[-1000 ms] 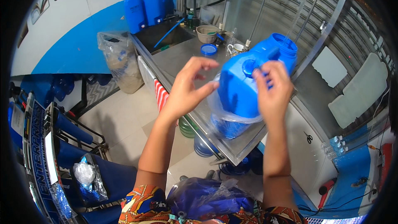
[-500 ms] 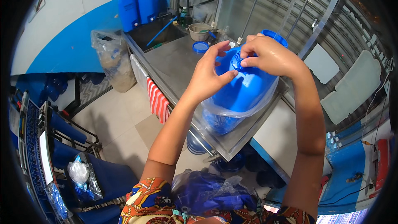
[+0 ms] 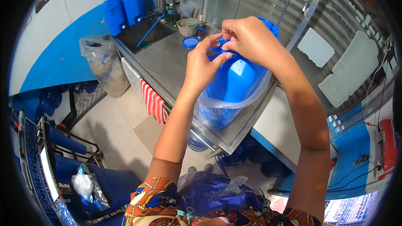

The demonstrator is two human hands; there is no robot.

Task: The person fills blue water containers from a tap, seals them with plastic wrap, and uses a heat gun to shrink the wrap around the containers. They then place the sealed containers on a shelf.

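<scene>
A large blue plastic water container (image 3: pixel 240 79) sits on the steel counter, its lower part wrapped in a clear plastic bag (image 3: pixel 217 113). Fingers and thumb of my right hand (image 3: pixel 253 37) pinch a small blue cap-like fitting (image 3: pixel 227 47) on the container's upper side; the fingers partly hide it. Across from it, my left hand (image 3: pixel 201 65) curves in a C around the same fitting, thumb and fingers apart, tips close to it. Whether those tips press on it is hard to see. A blue rim (image 3: pixel 269 27) shows behind my right hand.
On the steel counter (image 3: pixel 167 65) lie a blue round lid (image 3: pixel 190 42) and a beige bowl (image 3: pixel 187 28). A sink (image 3: pixel 140 37) with blue jugs (image 3: pixel 133 8) stands at far left. A red-striped cloth (image 3: pixel 153 101) hangs off the near edge. A bagged sack (image 3: pixel 106 67) stands on the floor.
The whole view has shifted, so the counter and jugs sit further left and higher. My left fingers have come nearer the fitting; my right hand still grips it.
</scene>
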